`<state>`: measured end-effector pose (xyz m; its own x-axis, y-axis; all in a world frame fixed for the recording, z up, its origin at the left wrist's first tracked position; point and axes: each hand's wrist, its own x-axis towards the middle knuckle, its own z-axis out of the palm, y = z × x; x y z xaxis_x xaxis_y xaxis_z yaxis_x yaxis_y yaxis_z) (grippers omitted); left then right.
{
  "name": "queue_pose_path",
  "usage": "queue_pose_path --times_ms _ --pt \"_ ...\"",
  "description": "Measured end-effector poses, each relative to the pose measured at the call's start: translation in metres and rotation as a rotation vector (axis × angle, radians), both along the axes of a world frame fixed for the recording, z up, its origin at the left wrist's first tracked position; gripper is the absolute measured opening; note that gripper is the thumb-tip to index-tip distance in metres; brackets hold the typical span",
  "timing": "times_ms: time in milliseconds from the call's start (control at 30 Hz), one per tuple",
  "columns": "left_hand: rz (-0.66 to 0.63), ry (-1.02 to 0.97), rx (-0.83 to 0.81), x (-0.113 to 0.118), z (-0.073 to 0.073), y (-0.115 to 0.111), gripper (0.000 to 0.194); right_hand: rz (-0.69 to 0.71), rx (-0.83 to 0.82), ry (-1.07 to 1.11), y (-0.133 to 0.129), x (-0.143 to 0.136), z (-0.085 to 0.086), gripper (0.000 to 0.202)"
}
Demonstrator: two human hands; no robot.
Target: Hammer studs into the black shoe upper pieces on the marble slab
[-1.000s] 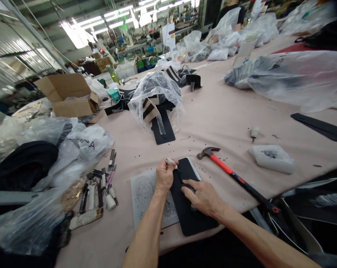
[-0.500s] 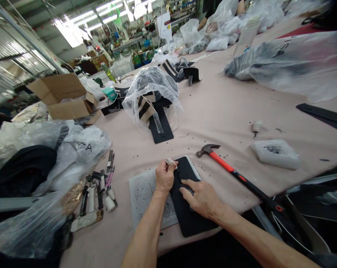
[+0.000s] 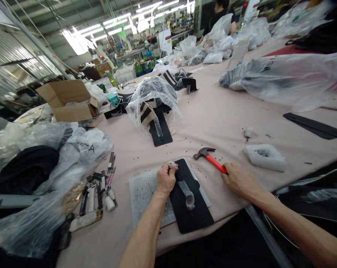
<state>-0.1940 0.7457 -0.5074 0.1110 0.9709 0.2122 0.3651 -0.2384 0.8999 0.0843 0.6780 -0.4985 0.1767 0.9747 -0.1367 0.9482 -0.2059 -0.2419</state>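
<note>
My left hand [image 3: 166, 180] is closed around a hand punch [image 3: 171, 164] with a white-wrapped top, held upright at the upper end of a black panel [image 3: 194, 212]. A clear plastic strip [image 3: 188, 197] lies on the panel. Under the panel is a pale, pitted cutting board [image 3: 142, 195]. My right hand [image 3: 241, 180] grips the handle of a claw hammer [image 3: 214, 162], whose head rests on the cloth to the right of the board. The hammer's lower handle is hidden behind the hand and forearm.
Small tools [image 3: 101, 190] lie at the left beside plastic bags [image 3: 84, 143]. Ahead sits a plastic-wrapped bundle [image 3: 154, 89] with black and striped pieces. To the right are a white-handled punch [image 3: 248, 133] and a translucent tray [image 3: 265, 158]. A person [image 3: 220, 18] is at the far end.
My right hand has left the black panel and moved right to take hold of the hammer. The plastic strip now shows. My left hand keeps the punch at the panel's upper end.
</note>
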Motion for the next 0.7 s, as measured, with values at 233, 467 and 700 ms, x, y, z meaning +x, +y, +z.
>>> queue_pose_path --times_ms 233,467,700 --pt "-0.124 -0.058 -0.053 -0.007 0.004 0.003 0.013 -0.363 -0.424 1.046 0.0 -0.023 0.029 0.011" --pt "-0.149 -0.018 -0.04 -0.008 -0.002 0.006 0.012 -0.023 0.187 0.746 0.006 -0.058 0.099 0.037" --pt "-0.128 0.099 0.021 -0.007 -0.001 0.003 0.01 0.441 0.198 0.002 0.005 -0.058 0.122 0.028"
